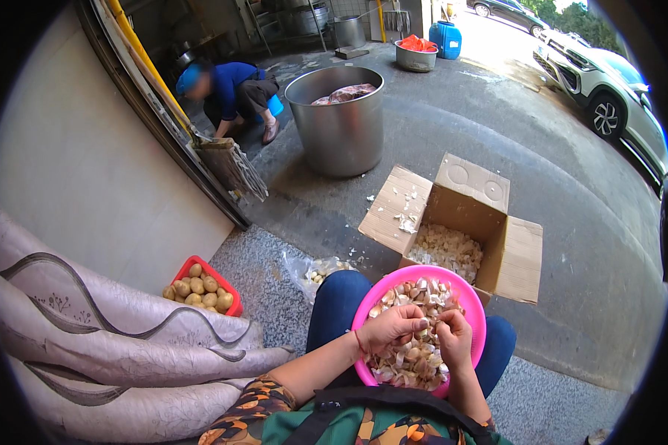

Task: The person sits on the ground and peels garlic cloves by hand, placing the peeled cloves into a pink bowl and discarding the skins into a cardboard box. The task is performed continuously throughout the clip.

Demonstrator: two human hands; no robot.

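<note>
A round pink plastic basket (480, 328) rests on my lap, full of unpeeled garlic cloves and loose skins (414, 361). Over its middle, my left hand (392, 328) pinches a pale garlic clove (424, 332) between thumb and fingertips. My right hand (455, 334) is close beside it, fingers curled in at the clove; what its fingertips hold is too small to tell. Just beyond the basket stands an open cardboard box (471, 206) with garlic skins (445, 250) inside. A clear plastic bag (298, 267) with peeled cloves (318, 273) lies left of my knee.
At left are a red crate (235, 303) of potatoes (197, 285) and a patterned fabric cover (145, 350). A large metal pot (339, 133), a mop (236, 167) and a crouching person (234, 89) are farther off. A metal basin (416, 60), a blue jerrycan (445, 40) and a parked car (618, 94) stand beyond.
</note>
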